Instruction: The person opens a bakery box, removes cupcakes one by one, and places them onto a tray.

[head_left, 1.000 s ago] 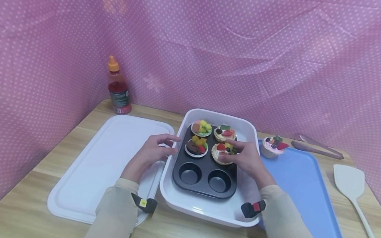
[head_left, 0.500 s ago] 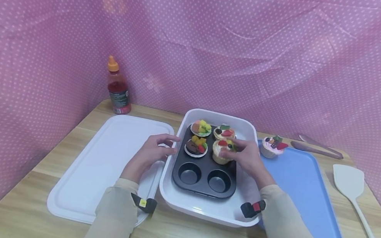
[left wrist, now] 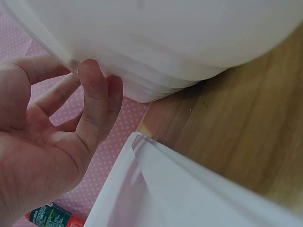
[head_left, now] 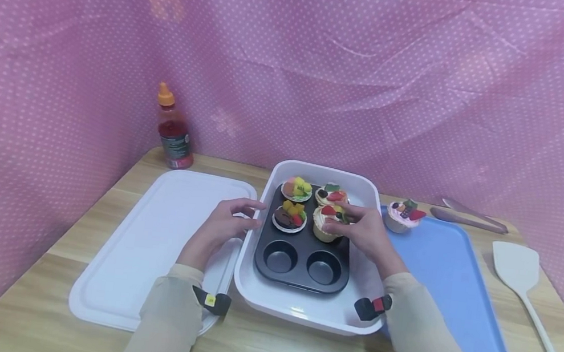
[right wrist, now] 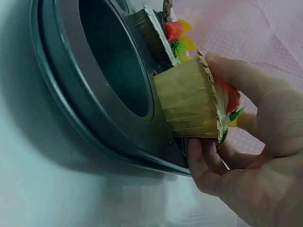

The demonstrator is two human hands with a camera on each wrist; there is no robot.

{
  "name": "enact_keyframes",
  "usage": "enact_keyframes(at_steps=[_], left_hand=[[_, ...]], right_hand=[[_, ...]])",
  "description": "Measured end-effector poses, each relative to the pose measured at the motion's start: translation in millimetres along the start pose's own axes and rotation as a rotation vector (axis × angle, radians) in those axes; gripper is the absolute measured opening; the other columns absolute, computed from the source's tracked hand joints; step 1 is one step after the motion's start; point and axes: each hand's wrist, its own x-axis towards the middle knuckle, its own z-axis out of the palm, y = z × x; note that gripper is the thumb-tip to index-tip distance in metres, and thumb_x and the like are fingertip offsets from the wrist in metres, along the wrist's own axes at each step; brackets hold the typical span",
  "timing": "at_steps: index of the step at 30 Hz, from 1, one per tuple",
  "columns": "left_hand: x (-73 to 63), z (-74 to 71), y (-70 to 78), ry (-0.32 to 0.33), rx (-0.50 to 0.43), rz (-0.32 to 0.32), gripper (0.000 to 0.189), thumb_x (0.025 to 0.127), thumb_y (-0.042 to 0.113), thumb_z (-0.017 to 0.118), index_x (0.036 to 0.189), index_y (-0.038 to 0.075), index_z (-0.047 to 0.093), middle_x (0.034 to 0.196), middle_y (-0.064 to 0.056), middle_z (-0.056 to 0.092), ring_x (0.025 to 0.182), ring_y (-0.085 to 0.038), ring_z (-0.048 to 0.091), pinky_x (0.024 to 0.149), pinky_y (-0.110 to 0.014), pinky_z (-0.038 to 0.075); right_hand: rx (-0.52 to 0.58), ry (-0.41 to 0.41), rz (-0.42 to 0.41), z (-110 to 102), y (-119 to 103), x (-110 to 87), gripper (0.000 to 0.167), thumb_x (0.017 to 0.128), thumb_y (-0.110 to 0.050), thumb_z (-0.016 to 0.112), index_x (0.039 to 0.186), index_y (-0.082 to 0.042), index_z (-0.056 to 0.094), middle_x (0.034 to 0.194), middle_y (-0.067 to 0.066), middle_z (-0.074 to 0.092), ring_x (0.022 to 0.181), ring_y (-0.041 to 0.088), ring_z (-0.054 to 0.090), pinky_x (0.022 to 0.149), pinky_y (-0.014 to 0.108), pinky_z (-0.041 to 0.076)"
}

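My right hand (head_left: 366,231) pinches a cupcake (right wrist: 187,101) by its rim between thumb and fingers. It has a pale yellow paper cup, cream and fruit on top, and its cup shows well above the dark muffin tin (head_left: 300,286) in the right wrist view. Three other cupcakes sit in the tin: one with yellow fruit (head_left: 297,189), a chocolate one (head_left: 289,218) and one with strawberry (head_left: 330,195). The two front wells are bare. The tin lies inside a white basin (head_left: 293,314). My left hand (head_left: 222,224) has its fingers loosely extended, fingertips at the basin's left rim.
Left of the basin lies a white lid-like tray (head_left: 151,242), with a sauce bottle (head_left: 174,139) behind it. A blue tray (head_left: 450,291) on the right bears a pink cupcake (head_left: 401,216) at its corner. Tongs (head_left: 468,218) and a white turner (head_left: 517,267) lie farther right.
The right hand has raised the cupcake out of its well, so that its paper cup now shows. The left hand stays by the basin's rim.
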Motion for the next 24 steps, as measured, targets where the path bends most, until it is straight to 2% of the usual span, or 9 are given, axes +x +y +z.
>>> enact_keyframes(at_steps=[10,17,24], left_hand=[[-0.6,-1.7,-2.4,0.008,-0.010,0.006,0.042,0.089,0.006,0.071,0.131,0.012,0.067,0.122,-0.016,0.063,0.101,-0.021,0.062,0.074,-0.029,0.057],[-0.9,0.7,-1.2,0.002,-0.025,0.011,0.042,0.088,0.004,0.071,0.130,0.011,0.068,0.118,-0.015,0.063,0.097,-0.020,0.062,0.073,-0.029,0.057],[0.6,1.0,-1.7,0.000,-0.021,0.007,0.042,0.089,0.004,0.070,0.130,0.012,0.068,0.119,-0.016,0.064,0.100,-0.021,0.063,0.075,-0.029,0.058]], right_hand=[[0.022,0.001,-0.013,2.4,0.1,1.2,0.083,0.074,-0.045,0.088,0.145,-0.018,0.055,0.143,0.015,0.059,0.136,0.037,0.049,0.110,0.056,0.042],[0.069,0.027,-0.014,-3.5,1.8,-1.7,0.085,0.071,-0.049,0.089,0.144,-0.021,0.057,0.140,0.013,0.062,0.135,0.034,0.049,0.110,0.055,0.042],[0.124,0.052,-0.036,-15.9,-11.9,-9.7,0.081,0.072,-0.049,0.088,0.143,-0.023,0.059,0.149,0.010,0.055,0.145,0.036,0.041,0.116,0.061,0.033]])
